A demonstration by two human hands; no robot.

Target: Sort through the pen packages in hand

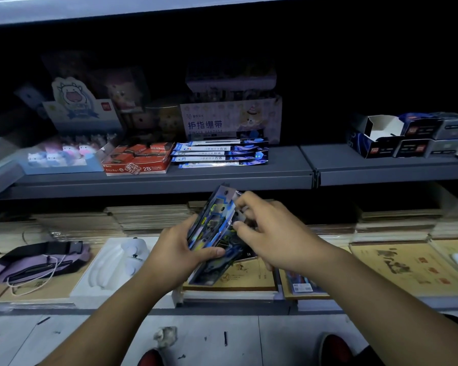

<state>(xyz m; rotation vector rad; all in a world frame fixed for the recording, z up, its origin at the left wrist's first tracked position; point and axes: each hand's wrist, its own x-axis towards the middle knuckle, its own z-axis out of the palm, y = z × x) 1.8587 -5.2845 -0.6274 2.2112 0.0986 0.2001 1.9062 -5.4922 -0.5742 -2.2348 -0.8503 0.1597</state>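
My left hand [179, 250] grips a stack of glossy blue packets [214, 228], thumb across the front, holding them upright over the lower shelf. My right hand [270, 233] pinches the top edge of the packets from the right, fingers curled round them. Several matching blue packets [221, 154] lie stacked flat on the grey upper shelf [288, 170] just above my hands. Another packet [302, 283] lies flat on the brown notebooks [238, 278] under my right wrist.
The upper shelf holds a red 2B box [138, 159], a tray of small animal erasers [61, 154], a finger bandage box [230, 120] and dark boxes [413, 138]. A purple pouch [40, 262] and a white tray [114, 265] lie on the lower shelf.
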